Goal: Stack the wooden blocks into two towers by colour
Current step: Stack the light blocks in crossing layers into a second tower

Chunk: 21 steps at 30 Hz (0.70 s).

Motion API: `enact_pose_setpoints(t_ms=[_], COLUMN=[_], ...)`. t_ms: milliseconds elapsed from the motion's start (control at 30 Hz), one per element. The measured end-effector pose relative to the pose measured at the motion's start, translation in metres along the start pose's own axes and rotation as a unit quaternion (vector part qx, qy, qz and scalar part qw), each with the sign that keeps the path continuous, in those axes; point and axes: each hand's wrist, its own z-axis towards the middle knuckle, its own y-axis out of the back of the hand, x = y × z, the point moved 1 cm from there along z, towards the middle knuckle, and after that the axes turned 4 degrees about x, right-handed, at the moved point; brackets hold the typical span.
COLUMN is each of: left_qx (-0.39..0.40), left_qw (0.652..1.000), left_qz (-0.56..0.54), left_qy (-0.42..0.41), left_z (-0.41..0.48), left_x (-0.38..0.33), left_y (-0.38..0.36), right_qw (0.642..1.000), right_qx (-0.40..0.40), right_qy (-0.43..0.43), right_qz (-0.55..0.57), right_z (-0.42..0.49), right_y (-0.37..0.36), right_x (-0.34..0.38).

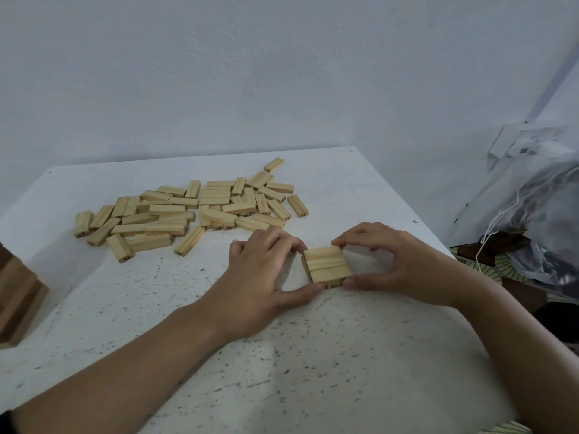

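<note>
Block heap (pixel 188 214) far-left (scattered), open tabletop (pixel 282 371) near

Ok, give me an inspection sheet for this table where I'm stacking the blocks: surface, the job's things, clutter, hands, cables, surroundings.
Surface: white speckled table, set against the wall.
Job's things: loose pile of pale numbered wooden blocks at the back; small stack of pale wooden blocks, three side by side on top, between the hands; darker brown wooden stack at the left edge, cut off by the frame.
Clutter: nothing seen on the table.
Hands: left hand and right hand each pinch the small stack from their own side.
Cables: nothing seen; only a white string on the bag.
Surroundings: pale wall; clear plastic bag to the right, off the table.
</note>
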Motion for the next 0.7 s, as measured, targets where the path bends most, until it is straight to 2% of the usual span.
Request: enact_pose_setpoints(t_ms=[700], left_qx=[-0.015], left_qw=[0.999], left_qz=[-0.029], left_qy=[0.039], left_z=[-0.0025], left_x=[-0.0030], left_y=[0.0051], right_qw=[1.000], right_qx=[-0.003], right_qy=[-0.007], right_qz=[0.011], right_z=[0.0010], right_y=[-0.0004], right_x=[-0.0046])
